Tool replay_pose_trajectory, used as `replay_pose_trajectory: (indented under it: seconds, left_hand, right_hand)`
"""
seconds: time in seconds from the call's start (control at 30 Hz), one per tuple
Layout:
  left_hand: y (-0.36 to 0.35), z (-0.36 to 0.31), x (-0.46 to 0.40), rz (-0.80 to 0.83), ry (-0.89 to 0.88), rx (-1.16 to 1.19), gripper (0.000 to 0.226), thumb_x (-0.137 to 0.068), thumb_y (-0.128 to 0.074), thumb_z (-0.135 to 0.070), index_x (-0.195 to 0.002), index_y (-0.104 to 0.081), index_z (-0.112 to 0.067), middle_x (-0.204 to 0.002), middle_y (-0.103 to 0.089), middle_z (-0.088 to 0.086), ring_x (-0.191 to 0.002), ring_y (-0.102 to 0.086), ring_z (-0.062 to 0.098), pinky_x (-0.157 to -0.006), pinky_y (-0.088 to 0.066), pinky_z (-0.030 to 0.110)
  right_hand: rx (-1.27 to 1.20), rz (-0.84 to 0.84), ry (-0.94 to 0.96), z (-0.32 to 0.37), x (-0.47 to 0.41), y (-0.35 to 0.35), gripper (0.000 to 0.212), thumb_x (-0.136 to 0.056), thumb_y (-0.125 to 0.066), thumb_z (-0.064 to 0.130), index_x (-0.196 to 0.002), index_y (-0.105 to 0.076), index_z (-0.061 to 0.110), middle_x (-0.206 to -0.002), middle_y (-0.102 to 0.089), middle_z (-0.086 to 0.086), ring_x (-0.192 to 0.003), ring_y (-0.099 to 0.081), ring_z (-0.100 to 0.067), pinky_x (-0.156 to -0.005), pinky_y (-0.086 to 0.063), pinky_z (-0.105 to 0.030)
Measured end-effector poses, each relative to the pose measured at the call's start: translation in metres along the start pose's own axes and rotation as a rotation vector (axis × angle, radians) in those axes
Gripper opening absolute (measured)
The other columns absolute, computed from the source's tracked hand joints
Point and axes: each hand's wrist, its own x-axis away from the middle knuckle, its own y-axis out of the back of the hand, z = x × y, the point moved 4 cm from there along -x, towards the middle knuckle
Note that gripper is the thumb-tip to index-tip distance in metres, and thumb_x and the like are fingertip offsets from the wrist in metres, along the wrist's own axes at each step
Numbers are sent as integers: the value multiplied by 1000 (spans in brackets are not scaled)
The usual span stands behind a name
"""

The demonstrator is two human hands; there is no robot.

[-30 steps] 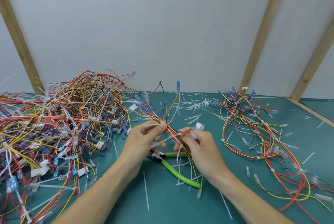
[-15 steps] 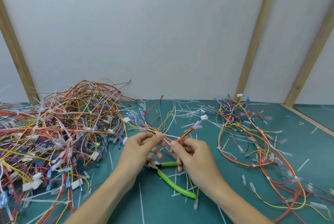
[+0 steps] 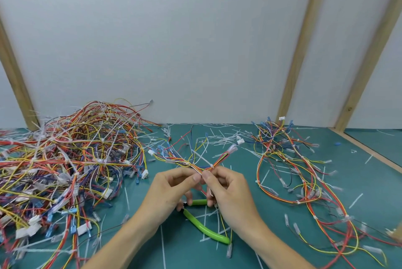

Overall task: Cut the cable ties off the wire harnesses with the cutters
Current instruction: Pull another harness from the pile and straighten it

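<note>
My left hand (image 3: 171, 190) and my right hand (image 3: 228, 190) pinch one wire harness (image 3: 185, 161) between thumb and fingers, fingertips almost touching. The harness is a thin bundle of red, yellow and blue wires that fans out behind my hands. A white cable tie (image 3: 205, 161) wraps it just above my right fingertips, its tail sticking up to the left. The green-handled cutters (image 3: 204, 228) lie on the green mat (image 3: 272, 236) under my hands, their jaws hidden by my left hand.
A big tangled heap of harnesses (image 3: 65, 164) fills the left of the mat. A looser group of harnesses (image 3: 304, 181) lies on the right. Cut white tie pieces (image 3: 219, 138) are scattered across the mat. A white wall with wooden battens (image 3: 300, 51) stands behind.
My hands have drawn closer together along the harness and sunk a little lower. The connector end that my right hand held has swung out to the back right.
</note>
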Motion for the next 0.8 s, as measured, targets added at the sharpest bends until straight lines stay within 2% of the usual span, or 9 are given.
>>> replay_pose_trajectory:
  seconds: [0.27,0.43,0.53,0.67,0.8]
  left_hand:
    - [-4,-1,2,-55,-30,20,27,-73,-73,-44,-88,-81,-23,-66,-64,0,-44,-42,13,-40,-32,21]
    - [0,3,0,-116,27,51,35,-69,-74,-48,-86,-81,-19,-58,-57,1,-42,-39,12,-41,-31,20]
    - [4,7,-1,-152,63,93,39,-65,-77,-49,-86,-81,-16,-51,-47,1,-41,-37,13,-43,-29,20]
    - [7,9,-3,-166,89,170,40,-65,-86,-42,-87,-77,-10,-59,-53,0,-44,-39,15,-43,-32,22]
    - [10,7,-4,-106,77,245,35,-74,-77,-41,-94,-76,-12,-66,-58,-1,-51,-49,15,-44,-37,23]
  right_hand:
    - [12,22,38,-1,-3,-1,35,-102,-63,16,-70,-71,28,-56,-59,7,-53,-53,-9,-55,-47,-21]
    - [158,71,97,1,0,-2,29,-104,-57,22,-80,-71,29,-66,-67,4,-61,-61,-6,-62,-47,-20]
    - [295,86,136,4,0,-1,18,-100,-59,25,-92,-74,30,-72,-73,12,-70,-69,-6,-69,-51,-21]
    - [469,126,154,8,1,3,17,-93,-60,41,-91,-74,31,-81,-74,19,-85,-71,-5,-87,-55,-36]
    - [467,174,150,8,2,2,12,-94,-63,31,-90,-74,27,-82,-74,16,-88,-70,-7,-90,-54,-35]
